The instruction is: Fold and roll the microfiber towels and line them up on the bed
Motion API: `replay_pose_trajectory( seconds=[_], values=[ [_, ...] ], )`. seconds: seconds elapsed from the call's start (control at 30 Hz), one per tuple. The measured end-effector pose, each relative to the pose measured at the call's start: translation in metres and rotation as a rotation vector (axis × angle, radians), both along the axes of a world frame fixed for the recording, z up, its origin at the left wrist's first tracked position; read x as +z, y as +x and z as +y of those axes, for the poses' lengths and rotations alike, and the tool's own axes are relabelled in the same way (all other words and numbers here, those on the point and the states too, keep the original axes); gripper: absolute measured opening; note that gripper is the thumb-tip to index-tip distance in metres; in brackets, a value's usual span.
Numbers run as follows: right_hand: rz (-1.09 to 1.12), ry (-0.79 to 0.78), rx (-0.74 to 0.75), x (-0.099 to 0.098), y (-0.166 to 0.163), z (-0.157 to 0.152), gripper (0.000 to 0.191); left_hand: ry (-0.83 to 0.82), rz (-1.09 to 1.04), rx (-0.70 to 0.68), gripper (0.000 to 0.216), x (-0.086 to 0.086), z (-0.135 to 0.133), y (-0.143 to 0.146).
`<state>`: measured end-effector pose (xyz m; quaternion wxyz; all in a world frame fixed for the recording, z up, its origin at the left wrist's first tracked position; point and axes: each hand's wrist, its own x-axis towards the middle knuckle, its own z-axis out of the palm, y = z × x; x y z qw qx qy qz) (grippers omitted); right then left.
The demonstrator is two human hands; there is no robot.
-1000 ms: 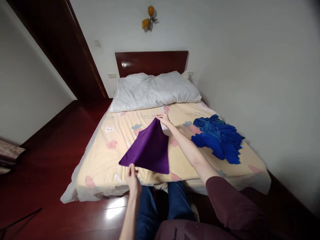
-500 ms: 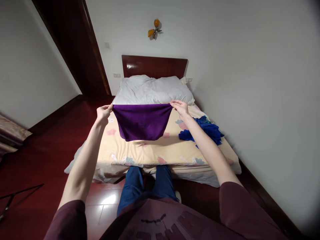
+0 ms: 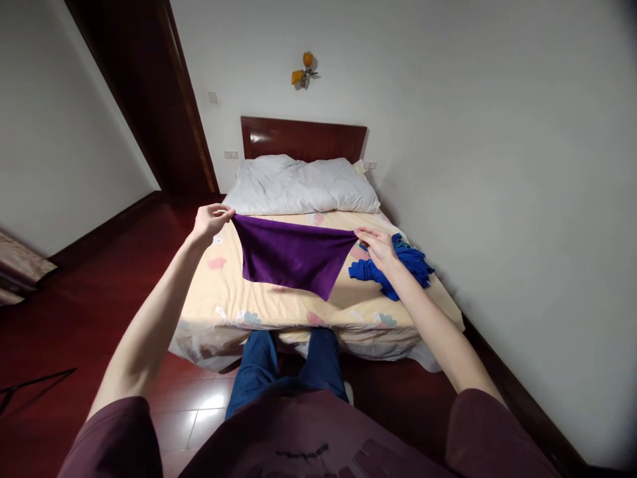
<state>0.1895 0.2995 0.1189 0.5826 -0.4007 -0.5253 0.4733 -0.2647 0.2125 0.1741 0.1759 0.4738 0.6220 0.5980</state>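
Note:
A purple cloth [image 3: 296, 255] hangs stretched between my two hands above the bed. My left hand [image 3: 213, 220] pinches its upper left corner between thumb and fingers. At the upper right corner, my right hand [image 3: 377, 245] has its fingers closed on the fabric, a little lower than the left. The top edge therefore slopes down to the right, and the lower right corner droops to a point. Just past my right hand lies a crumpled heap of blue fabric [image 3: 411, 262], partly covered by my forearm.
The bed [image 3: 199, 302] has a pale yellow patterned sheet, its front edge at my legs. White pillows [image 3: 303, 186] lie against the dark wooden headboard [image 3: 303, 138]. A wall stands close on the right. A thin black bar [image 3: 40, 380] shows at lower left.
My right hand has moved right and down, tilting the purple cloth's top edge. My left hand has shifted slightly right. The lower right corner of the cloth now hangs lower.

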Motion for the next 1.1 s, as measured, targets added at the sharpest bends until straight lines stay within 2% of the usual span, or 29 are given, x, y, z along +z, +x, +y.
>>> replay_pose_trajectory(
  seconds=[0.13,0.33,0.47,0.57,0.67,0.77,0.87,1.0,1.1],
  values=[
    [0.014,-0.1,0.022,-0.013,0.028,-0.035,0.047,-0.069,-0.003,-0.158,0.048,-0.014,-0.03,0.011],
    [-0.089,-0.24,0.04,-0.033,0.063,-0.079,0.045,-0.195,-0.029,-0.242,0.052,-0.052,-0.084,0.024],
    [-0.123,-0.275,0.044,-0.037,0.067,-0.083,0.043,-0.254,-0.08,-0.267,0.051,-0.065,-0.091,0.021],
    [-0.13,-0.27,0.064,-0.039,0.061,-0.071,0.044,-0.285,-0.11,-0.259,0.049,-0.072,-0.078,0.011],
    [-0.14,-0.3,0.112,-0.046,0.047,-0.046,0.046,-0.34,-0.096,-0.293,0.048,-0.08,-0.056,0.005],
    [-0.157,-0.332,0.13,-0.054,0.024,-0.008,0.043,-0.37,-0.085,-0.303,0.043,-0.083,-0.025,0.007],
    [-0.155,-0.309,0.066,-0.055,-0.005,0.037,0.036,-0.361,-0.104,-0.206,0.036,-0.076,0.012,0.014],
    [-0.114,-0.118,-0.037,-0.045,-0.035,0.08,0.036,-0.121,-0.057,-0.082,0.035,-0.057,0.054,0.012],
    [-0.113,0.116,-0.113,-0.04,-0.041,0.09,0.041,0.084,0.036,-0.03,0.042,-0.049,0.064,0.003]
  ],
)
